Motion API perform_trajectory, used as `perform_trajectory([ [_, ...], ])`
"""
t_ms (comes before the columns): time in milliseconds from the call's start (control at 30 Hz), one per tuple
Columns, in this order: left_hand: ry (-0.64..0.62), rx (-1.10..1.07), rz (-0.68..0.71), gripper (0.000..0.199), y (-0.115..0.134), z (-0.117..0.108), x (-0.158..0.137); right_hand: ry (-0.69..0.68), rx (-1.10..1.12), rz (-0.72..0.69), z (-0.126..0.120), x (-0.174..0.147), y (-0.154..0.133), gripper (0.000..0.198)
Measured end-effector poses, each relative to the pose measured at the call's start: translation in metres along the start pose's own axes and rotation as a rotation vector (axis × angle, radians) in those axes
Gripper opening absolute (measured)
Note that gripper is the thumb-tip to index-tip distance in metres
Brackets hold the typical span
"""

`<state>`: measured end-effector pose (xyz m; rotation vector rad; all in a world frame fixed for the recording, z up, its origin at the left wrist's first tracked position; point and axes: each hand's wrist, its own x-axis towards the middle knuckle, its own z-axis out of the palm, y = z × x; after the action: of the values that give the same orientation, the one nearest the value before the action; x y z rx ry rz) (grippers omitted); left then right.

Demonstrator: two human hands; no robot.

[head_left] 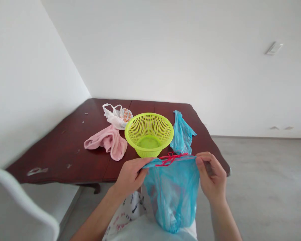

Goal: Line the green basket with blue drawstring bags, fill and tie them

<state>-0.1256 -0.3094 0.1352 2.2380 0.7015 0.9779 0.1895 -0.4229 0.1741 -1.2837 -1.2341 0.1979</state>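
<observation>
A thin, see-through blue plastic bag (pixel 174 194) with a red drawstring (pixel 169 160) along its top hangs in front of my body, below the table's near edge. My left hand (pixel 132 174) pinches the left corner of its rim. At the right corner, my right hand (pixel 212 174) grips the rim between thumb and fingers. The top edge is stretched between both hands, and the bag hangs loosely beneath. Just beyond it stands a lime-green plastic colander (pixel 149 134) with nothing in it. Most of my left fingertips are hidden by the hand.
A dark red-brown wooden table (pixel 70 144) stands against the white walls. On it lie a pink cloth (pixel 107 140), a white plastic bag with orange print (pixel 116 117) and a second blue plastic bag (pixel 182 134). A white chair back (pixel 22 201) is at lower left.
</observation>
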Motion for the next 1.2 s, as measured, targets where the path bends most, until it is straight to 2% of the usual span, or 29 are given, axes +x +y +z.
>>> perform_trajectory([
  [100, 0.055, -0.132, 0.055, 0.048, 0.017, 0.000, 0.000, 0.036, 0.110, 0.125, 0.012, -0.007, -0.005, 0.023],
  [167, 0.097, -0.207, 0.023, 0.053, 0.028, 0.006, 0.002, -0.005, 0.189, 0.204, 0.022, -0.012, -0.009, 0.021],
  [267, -0.012, -0.256, -0.084, 0.034, 0.038, 0.020, 0.009, -0.098, 0.336, 0.301, 0.031, -0.016, -0.010, 0.021],
  [333, -0.092, -0.246, -0.107, 0.020, 0.040, 0.029, 0.013, -0.162, 0.439, 0.373, 0.032, -0.016, -0.009, 0.026],
  [433, -0.021, -0.223, -0.112, 0.019, 0.041, 0.036, 0.017, -0.304, 0.537, 0.507, 0.026, -0.013, -0.009, 0.038],
  [533, 0.022, -0.253, -0.111, 0.019, 0.041, 0.036, 0.019, -0.554, 0.361, 0.534, 0.020, -0.011, -0.013, 0.048],
  [600, -0.006, -0.347, -0.071, 0.020, 0.042, 0.035, 0.020, -0.684, 0.202, 0.466, 0.017, -0.010, -0.014, 0.048],
  [633, -0.012, -0.413, -0.051, 0.022, 0.042, 0.035, 0.020, -0.703, 0.157, 0.429, 0.015, -0.008, -0.013, 0.048],
  [700, -0.004, -0.548, -0.012, 0.031, 0.042, 0.035, 0.020, -0.622, 0.138, 0.377, 0.011, -0.006, -0.009, 0.051],
  [833, 0.062, -0.690, 0.036, 0.043, 0.038, 0.038, 0.019, -0.292, 0.203, 0.360, -0.002, -0.002, 0.005, 0.048],
  [967, 0.238, -0.648, 0.039, 0.030, 0.029, 0.042, 0.016, 0.024, 0.339, 0.528, -0.005, -0.003, 0.015, 0.050],
  [1033, 0.294, -0.741, 0.019, 0.034, 0.027, 0.043, 0.015, 0.186, 0.422, 0.621, -0.003, -0.001, 0.017, 0.053],
  [1100, 0.300, -0.922, 0.004, 0.046, 0.027, 0.042, 0.015, 0.301, 0.493, 0.670, -0.003, 0.001, 0.019, 0.054],
  [1200, 0.224, -1.096, 0.014, 0.059, 0.028, 0.035, 0.013, 0.339, 0.604, 0.706, -0.009, 0.007, 0.021, 0.051],
])
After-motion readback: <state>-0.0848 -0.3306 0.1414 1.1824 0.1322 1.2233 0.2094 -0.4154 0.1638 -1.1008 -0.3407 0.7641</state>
